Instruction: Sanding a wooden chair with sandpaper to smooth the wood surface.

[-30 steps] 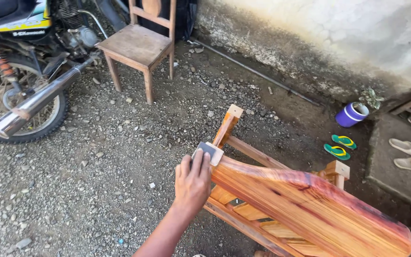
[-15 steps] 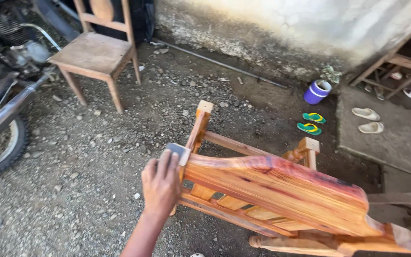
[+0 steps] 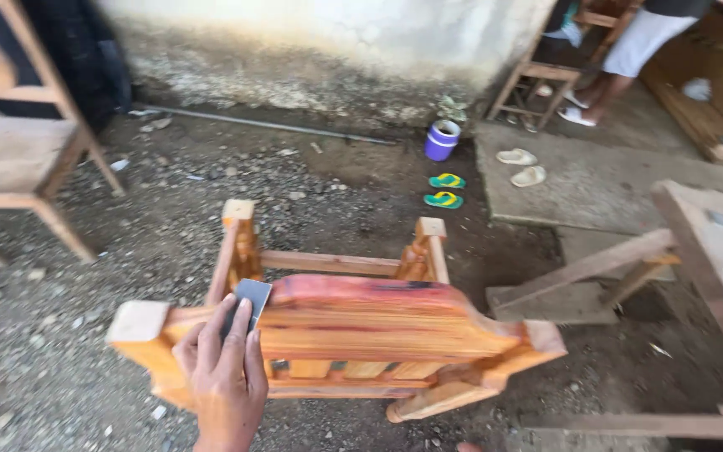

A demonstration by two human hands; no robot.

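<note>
One hand (image 3: 226, 381) enters from the lower edge, which hand cannot tell, fingers flat, pressing a grey sanding block (image 3: 247, 300) onto the left end of the varnished wooden chair (image 3: 361, 326) lying at frame centre. Upper middle: two green flip-flops (image 3: 445, 190), two pale slippers (image 3: 522, 165), one purple pot (image 3: 442, 140) holding a small plant. One plain chair (image 3: 10, 155) upper left.

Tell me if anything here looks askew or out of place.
The varnished wooden chair lies tipped over on the gravel, its legs pointing toward the wall instead of standing like the plain chair at left. One hand presses a small grey block against its back. A plank lies loose and slanted beside it.
</note>
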